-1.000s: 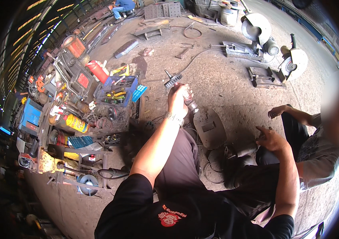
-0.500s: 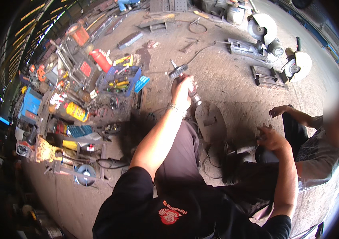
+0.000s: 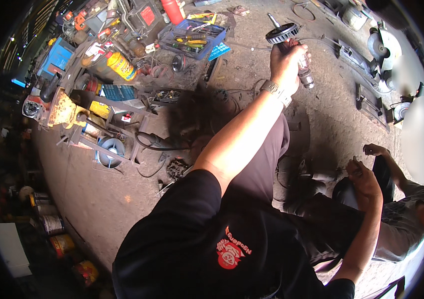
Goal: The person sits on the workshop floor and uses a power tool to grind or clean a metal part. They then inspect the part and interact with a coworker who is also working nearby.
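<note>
Rotor (image 3: 303,64), the kind found in an electric motor, is up in the air above the floor (image 3: 252,25), in the person's left hand (image 3: 287,62), whose fingers wrap its body just below the black fan wheel (image 3: 282,34). It tilts: a thin shaft (image 3: 273,20) points up and to the left beyond the wheel, while the narrow end sticks out below the grip, to the right. A blue tray (image 3: 212,45) of tools sits to its left, apart from it.

The arm reaches well forward, so the step in hand looks like holding or carrying the part one-handed. The right hand (image 3: 365,182) is well away from it, near the other person's hand (image 3: 375,149); its fingers curl loosely, not clenched, and nothing shows in them.

As a judgement, the next move calls for a firm grip and a steady wrist, since the wheel probably makes that end heavier. The shaft should stay clear of the tray, and the right hand seems free to support the narrow end.
</note>
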Action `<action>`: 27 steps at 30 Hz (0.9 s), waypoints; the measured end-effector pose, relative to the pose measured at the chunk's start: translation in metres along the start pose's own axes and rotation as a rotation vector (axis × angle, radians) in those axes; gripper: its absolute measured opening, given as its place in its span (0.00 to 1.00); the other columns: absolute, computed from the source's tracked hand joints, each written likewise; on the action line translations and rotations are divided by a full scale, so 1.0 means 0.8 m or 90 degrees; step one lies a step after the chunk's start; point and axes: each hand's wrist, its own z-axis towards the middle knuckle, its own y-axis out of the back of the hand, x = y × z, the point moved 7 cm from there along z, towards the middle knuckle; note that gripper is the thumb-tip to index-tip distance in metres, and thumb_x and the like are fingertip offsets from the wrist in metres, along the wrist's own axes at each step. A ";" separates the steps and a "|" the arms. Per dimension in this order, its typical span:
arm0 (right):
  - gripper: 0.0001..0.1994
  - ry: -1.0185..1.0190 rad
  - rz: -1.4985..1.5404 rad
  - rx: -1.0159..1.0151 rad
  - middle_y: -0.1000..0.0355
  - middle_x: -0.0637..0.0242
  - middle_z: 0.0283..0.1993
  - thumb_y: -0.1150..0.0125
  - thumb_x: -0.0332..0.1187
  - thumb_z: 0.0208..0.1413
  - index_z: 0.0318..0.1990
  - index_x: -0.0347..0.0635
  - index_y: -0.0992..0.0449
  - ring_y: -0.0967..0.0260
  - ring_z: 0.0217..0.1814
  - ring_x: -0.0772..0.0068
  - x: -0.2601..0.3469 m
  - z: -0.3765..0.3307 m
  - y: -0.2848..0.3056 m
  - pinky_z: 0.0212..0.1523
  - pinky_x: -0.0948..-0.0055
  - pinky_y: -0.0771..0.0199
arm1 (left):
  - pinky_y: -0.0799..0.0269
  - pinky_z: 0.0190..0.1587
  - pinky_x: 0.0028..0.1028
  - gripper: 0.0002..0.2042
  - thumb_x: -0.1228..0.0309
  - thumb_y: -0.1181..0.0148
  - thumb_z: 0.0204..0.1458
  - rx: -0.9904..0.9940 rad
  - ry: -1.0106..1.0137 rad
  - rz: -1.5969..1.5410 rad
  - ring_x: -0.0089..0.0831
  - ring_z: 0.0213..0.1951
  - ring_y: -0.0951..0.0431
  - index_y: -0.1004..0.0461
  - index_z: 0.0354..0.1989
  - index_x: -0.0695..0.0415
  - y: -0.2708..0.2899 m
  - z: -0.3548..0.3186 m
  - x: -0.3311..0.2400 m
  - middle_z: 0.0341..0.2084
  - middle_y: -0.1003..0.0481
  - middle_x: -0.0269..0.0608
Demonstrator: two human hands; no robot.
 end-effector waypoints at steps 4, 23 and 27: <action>0.33 -0.026 -0.082 0.032 0.26 0.50 0.59 0.33 0.27 0.51 0.66 0.34 0.35 0.29 0.62 0.64 0.029 0.011 -0.004 0.61 0.68 0.31 | 0.23 0.32 0.34 0.10 0.80 0.40 0.52 -0.061 -0.071 -0.054 0.35 0.29 0.21 0.33 0.38 0.56 0.015 -0.017 -0.060 0.30 0.25 0.41; 0.29 -0.032 -0.223 0.091 0.28 0.48 0.62 0.36 0.26 0.51 0.63 0.37 0.31 0.28 0.60 0.51 -0.034 0.039 -0.049 0.59 0.60 0.30 | 0.25 0.43 0.29 0.25 0.75 0.28 0.46 -0.561 0.265 0.636 0.27 0.39 0.23 0.30 0.54 0.59 0.446 -0.567 -0.238 0.40 0.23 0.37; 0.27 -0.024 -0.252 0.069 0.25 0.43 0.53 0.36 0.27 0.53 0.62 0.31 0.31 0.25 0.56 0.55 -0.042 0.051 -0.040 0.55 0.61 0.27 | 0.26 0.41 0.31 0.25 0.76 0.29 0.45 -0.647 0.261 0.731 0.28 0.35 0.25 0.35 0.51 0.62 0.586 -0.655 -0.289 0.36 0.24 0.39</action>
